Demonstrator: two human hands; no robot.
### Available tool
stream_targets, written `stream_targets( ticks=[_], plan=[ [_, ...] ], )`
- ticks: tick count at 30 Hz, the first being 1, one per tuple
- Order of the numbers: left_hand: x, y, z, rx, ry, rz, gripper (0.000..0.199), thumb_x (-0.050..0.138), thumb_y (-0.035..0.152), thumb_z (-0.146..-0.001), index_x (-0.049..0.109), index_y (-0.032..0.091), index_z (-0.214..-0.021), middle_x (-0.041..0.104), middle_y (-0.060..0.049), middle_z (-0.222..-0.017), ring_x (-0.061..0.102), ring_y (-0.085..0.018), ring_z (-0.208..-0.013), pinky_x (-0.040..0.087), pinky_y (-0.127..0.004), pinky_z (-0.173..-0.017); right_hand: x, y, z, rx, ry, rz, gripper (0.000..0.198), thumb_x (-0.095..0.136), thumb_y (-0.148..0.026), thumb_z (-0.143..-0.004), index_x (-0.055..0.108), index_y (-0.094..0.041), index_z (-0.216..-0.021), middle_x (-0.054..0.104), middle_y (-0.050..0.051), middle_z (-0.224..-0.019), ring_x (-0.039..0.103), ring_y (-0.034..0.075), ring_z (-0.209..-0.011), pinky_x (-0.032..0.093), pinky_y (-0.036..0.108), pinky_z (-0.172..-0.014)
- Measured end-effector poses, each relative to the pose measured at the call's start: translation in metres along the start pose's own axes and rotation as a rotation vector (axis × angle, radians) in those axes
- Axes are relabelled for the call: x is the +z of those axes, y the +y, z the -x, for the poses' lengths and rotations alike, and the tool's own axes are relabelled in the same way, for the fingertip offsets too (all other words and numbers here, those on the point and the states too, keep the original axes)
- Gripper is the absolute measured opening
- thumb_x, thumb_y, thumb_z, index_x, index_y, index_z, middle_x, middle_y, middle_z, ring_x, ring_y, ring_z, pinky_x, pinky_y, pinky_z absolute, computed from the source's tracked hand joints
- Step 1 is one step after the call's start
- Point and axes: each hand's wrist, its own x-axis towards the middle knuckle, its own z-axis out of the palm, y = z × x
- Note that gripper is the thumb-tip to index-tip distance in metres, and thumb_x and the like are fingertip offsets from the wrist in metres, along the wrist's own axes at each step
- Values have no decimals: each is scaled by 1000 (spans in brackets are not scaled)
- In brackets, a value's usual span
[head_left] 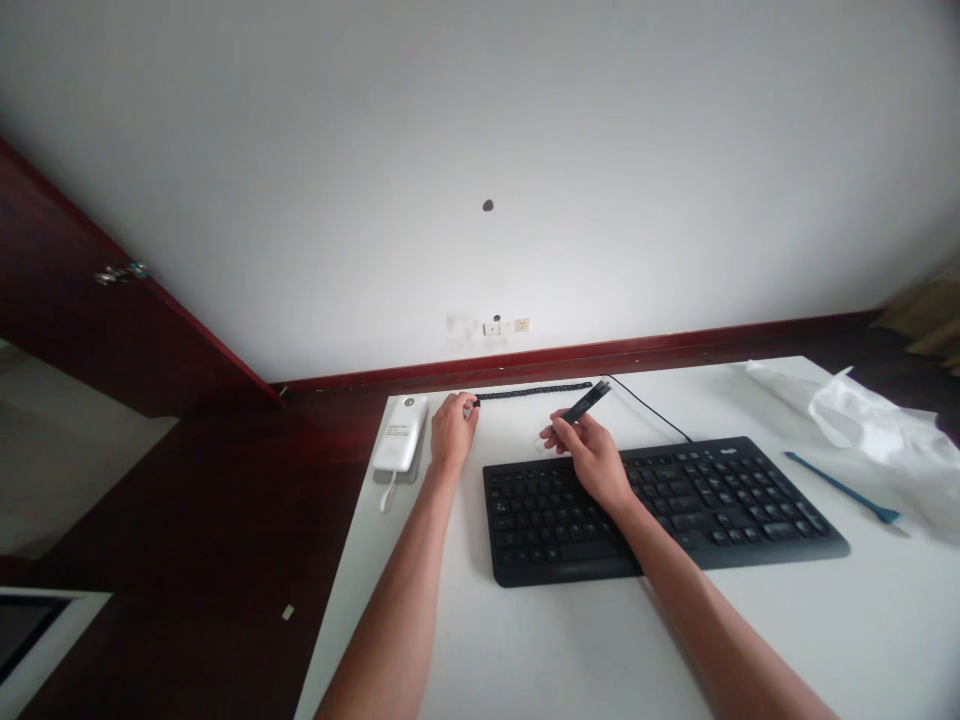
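Note:
At the table's far edge, my left hand (453, 432) is closed, thumb and fingertips together at the left end of a row of small black pieces (534, 391) that look like keycaps. A small black piece shows at those fingertips. My right hand (592, 460), above the upper part of a black keyboard (675, 510), is closed around a slim black tool with a brush-like tip (587, 403). The tool points up and to the right, away from the keys. A small clear piece shows by the right fingers, its kind unclear. My right hand and forearm hide part of the keyboard.
A white power bank (401, 435) with a short strap lies left of my left hand, on a grey thing. Right of the keyboard are a blue brush (844, 487) and a crumpled white plastic bag (862, 410). The keyboard's cable (649, 407) runs over the white table (555, 640).

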Motion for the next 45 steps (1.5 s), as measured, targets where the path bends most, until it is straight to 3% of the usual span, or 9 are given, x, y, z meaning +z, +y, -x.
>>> stream_targets(
  ticks=[10,23,28,30,33,37,41,45],
  plan=[
    [4,-5,-1,-45,20,-39,34,71,20,-88,60,24,-120,68,0,-89,62,-16,-74,47,-29,-79,0,-1,0,-9,-5,17,42,62,-58,-94,60,-17,-106,77,11,-86,69,21,-72,52,33,-65],
    [3,-7,-1,-82,17,-42,34,73,23,-86,60,23,-117,65,1,-85,62,-16,-75,45,-29,-78,1,0,0,-21,-26,27,42,60,-57,-95,60,-17,-108,77,11,-86,69,21,-72,52,33,-66],
    [-3,-3,-1,-119,35,60,37,76,26,-83,61,22,-116,66,2,-83,62,-15,-73,45,-27,-74,1,1,0,-47,-55,62,43,59,-57,-95,60,-17,-109,78,11,-88,70,21,-74,52,33,-67],
    [-8,1,2,-123,36,112,29,73,27,-85,62,21,-112,66,1,-82,61,-15,-71,45,-26,-72,1,0,1,-52,-67,67,43,59,-57,-95,60,-16,-109,77,11,-89,70,21,-74,52,33,-67],
    [-18,10,18,-93,13,165,15,58,17,-90,66,20,-103,68,0,-84,62,-14,-71,46,-26,-73,1,-1,2,-56,-75,72,44,58,-58,-95,59,-16,-109,77,12,-89,71,21,-74,53,33,-67],
    [-36,29,64,26,-106,234,29,48,6,-87,68,21,-101,68,-2,-92,62,-14,-75,48,-26,-77,3,-4,4,-93,-92,120,43,56,-58,-96,58,-16,-110,77,11,-89,71,22,-74,53,33,-67],
    [-54,50,115,73,-145,235,26,54,13,-89,69,24,-108,65,-5,-110,64,-16,-90,51,-29,-85,7,-8,10,-155,-136,163,39,55,-55,-98,59,-18,-110,76,9,-89,71,21,-75,54,33,-72],
    [-64,64,137,77,-117,149,24,58,26,-93,67,25,-116,59,-9,-120,62,-24,-114,51,-37,-100,18,-12,20,-166,-202,111,37,56,-54,-98,58,-19,-109,75,8,-89,70,20,-75,56,33,-72]
  ],
)
